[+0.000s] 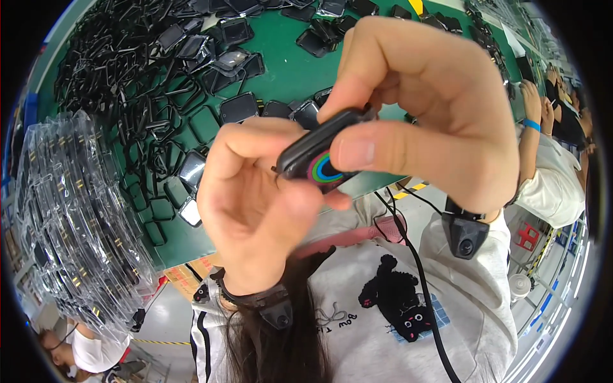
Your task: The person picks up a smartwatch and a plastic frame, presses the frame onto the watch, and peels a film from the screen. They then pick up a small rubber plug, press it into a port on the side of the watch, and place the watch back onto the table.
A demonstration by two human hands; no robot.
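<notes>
Both my hands hold a black smartwatch body [300, 152] up above the near edge of the green table. Coloured rings show on its face, partly hidden by my right thumb. My left hand [246, 204] grips the lower left end, thumb below and index finger above. My right hand [440, 121] pinches the upper right end, thumb on the face and fingertips along the far side. The watch body is tilted, its right end higher. Black watch-case frames [169, 124] and flat dark watch parts [239, 107] lie beyond my hands.
A plastic-wrapped stack of trays [83, 217] stands at the left edge of the green table [274, 70]. Black cables [415, 246] hang close by my right arm. A cardboard box [182, 281] sits below the table's edge. At the far right, a co-worker's hand [530, 102] shows.
</notes>
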